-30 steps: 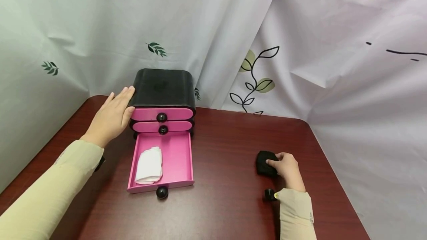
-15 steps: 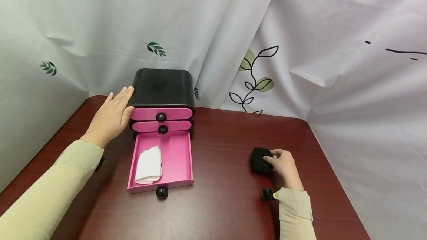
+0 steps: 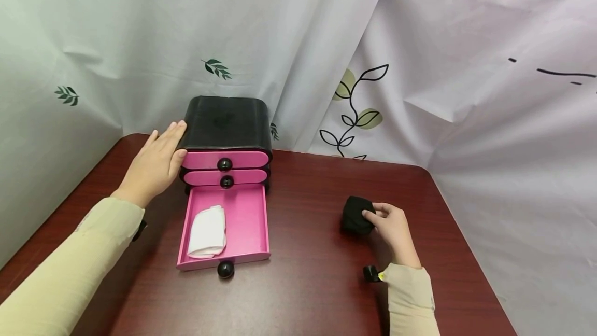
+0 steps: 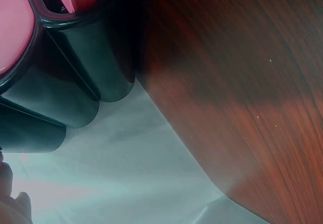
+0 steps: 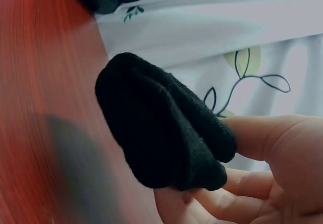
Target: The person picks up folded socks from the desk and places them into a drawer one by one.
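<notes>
My right hand (image 3: 392,227) pinches a folded black cloth (image 3: 356,215) between thumb and fingers, to the right of the drawer unit. In the right wrist view the black cloth (image 5: 146,123) looks thick and layered, like a folded sock. Its shadow lies apart from it on the table. My left hand (image 3: 154,159) rests with straight fingers against the left side of the black drawer unit (image 3: 226,123). The bottom pink drawer (image 3: 244,222) is pulled out, with a folded white cloth (image 3: 207,232) lying in its left half. In the left wrist view, only fingertips (image 4: 20,204) show at the lower left.
Two upper pink drawers (image 3: 247,159) are pushed in, each with a round black knob. The pulled-out drawer's knob (image 3: 226,269) points toward the front of the brown table (image 3: 298,294). A white curtain (image 3: 298,56) with leaf prints hangs behind the table and along its sides.
My right hand has moved left and slightly away from me with the black cloth, which is raised from the table. My left hand, the drawers and the white cloth have stayed put.
</notes>
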Motion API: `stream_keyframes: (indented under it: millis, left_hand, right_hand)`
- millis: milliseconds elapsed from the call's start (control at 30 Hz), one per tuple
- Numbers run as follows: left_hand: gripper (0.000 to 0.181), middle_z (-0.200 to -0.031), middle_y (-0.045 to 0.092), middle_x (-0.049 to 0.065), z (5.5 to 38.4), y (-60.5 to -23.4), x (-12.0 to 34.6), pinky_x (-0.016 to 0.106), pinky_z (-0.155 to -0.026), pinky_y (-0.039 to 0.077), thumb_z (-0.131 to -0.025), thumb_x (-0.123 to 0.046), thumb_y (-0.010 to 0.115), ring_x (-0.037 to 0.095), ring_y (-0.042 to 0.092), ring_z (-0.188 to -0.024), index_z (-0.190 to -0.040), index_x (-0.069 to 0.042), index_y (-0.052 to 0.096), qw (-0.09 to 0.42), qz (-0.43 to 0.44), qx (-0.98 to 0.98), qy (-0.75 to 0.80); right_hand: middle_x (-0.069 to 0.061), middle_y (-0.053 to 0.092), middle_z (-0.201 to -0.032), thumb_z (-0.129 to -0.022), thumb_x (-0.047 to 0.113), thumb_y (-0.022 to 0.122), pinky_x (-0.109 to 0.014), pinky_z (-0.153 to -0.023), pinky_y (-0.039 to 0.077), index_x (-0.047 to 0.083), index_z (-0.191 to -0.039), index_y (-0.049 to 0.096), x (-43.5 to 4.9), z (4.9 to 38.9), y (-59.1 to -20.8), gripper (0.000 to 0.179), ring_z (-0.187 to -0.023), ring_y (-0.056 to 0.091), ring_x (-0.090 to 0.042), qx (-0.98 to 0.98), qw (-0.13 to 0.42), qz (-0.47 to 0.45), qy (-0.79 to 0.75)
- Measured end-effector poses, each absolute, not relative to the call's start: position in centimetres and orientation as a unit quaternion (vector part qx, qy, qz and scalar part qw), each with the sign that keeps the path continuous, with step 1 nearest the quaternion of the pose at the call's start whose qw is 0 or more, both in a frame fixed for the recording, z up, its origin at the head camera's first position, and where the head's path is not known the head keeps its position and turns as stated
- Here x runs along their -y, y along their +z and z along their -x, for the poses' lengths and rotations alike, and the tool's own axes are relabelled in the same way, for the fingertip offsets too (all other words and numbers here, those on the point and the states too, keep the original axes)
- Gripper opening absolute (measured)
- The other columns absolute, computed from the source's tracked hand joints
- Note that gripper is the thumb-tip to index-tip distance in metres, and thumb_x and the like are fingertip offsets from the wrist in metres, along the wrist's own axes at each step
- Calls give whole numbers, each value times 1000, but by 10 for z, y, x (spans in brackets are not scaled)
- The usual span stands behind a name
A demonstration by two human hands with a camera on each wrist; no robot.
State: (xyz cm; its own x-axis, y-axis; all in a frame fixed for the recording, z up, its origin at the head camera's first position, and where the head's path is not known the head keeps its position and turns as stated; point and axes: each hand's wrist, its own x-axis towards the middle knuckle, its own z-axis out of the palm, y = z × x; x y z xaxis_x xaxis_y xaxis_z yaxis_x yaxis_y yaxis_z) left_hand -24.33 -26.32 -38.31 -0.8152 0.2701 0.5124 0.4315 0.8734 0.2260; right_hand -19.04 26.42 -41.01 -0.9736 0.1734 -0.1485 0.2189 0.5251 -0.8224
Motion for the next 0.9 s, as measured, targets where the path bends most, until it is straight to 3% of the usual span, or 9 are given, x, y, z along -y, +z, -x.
stream_keyframes:
  millis: [233,467,733,900]
  left_hand:
    - [62,-160,34,23,245,-384,264,45,-126,6,-108,-33,41,36,28,-150,-158,1,28,242,189,937,-169]
    - [62,-160,34,23,245,-386,265,45,-126,6,-108,-33,41,36,27,-151,-158,1,28,241,188,937,-171]
    - [61,-160,34,23,245,-386,265,45,-126,6,-108,-32,41,36,27,-151,-158,1,28,242,188,936,-172]
    - [61,-160,34,23,245,-386,265,45,-126,7,-108,-31,43,36,28,-151,-158,1,28,243,189,936,-171]
  right_hand:
    - [-15,72,-105,-95,21,72,-30,-67,57,-1,-131,64,-250,190,-407,43,-75,66,-9,-852,8,-108,-512]
    - [-13,73,-104,-95,21,73,-31,-64,57,0,-130,65,-237,188,-403,42,-72,66,-10,-843,-6,-93,-530]
    - [-16,72,-106,-93,19,74,-34,-69,59,2,-128,68,-216,185,-403,39,-78,68,-12,-843,-25,-73,-533]
    - [-14,73,-100,-92,15,75,-27,-65,56,1,-125,69,-199,183,-408,37,-79,71,-11,-839,-37,-50,-540]
